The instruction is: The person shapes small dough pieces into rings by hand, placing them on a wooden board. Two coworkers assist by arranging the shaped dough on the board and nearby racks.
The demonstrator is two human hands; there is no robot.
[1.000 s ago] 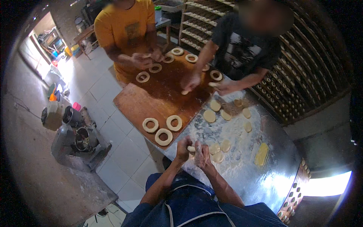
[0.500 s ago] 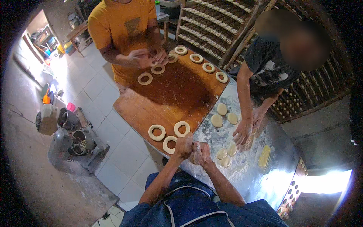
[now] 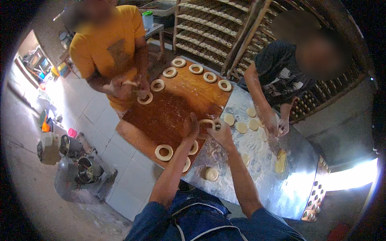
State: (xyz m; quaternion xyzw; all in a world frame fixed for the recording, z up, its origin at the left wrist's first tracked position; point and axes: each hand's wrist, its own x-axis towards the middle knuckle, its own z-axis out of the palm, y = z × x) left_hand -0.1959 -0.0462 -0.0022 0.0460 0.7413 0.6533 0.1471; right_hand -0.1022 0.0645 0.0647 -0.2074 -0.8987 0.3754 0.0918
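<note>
In front of me, over the right edge of a brown wooden board [image 3: 161, 116], a pale dough ring [image 3: 207, 121] is held up between my hands. My left hand [image 3: 191, 126] grips its left side, though its fingers are partly hidden. Curled fingers of my right hand [image 3: 220, 132] close round the other side. Below my left forearm lies a finished-looking ring [image 3: 159, 152] on the board; two more rings are partly covered by that forearm. A round dough piece [image 3: 211, 174] rests on the floury metal table [image 3: 225, 180] near me.
Across the board, a person in a yellow shirt [image 3: 108, 48] handles dough, with several rings along the far edges. At right, a person in a dark shirt [image 3: 277, 60] works beside flat dough discs [image 3: 241, 127] and a yellowish dough slab [image 3: 280, 161]. Loaded racks [image 3: 209, 30] stand behind.
My hands have moved up and away from me, drawing apart, and an open dough ring now shows between them. The dark-shirted person's hands have shifted right; more discs are visible.
</note>
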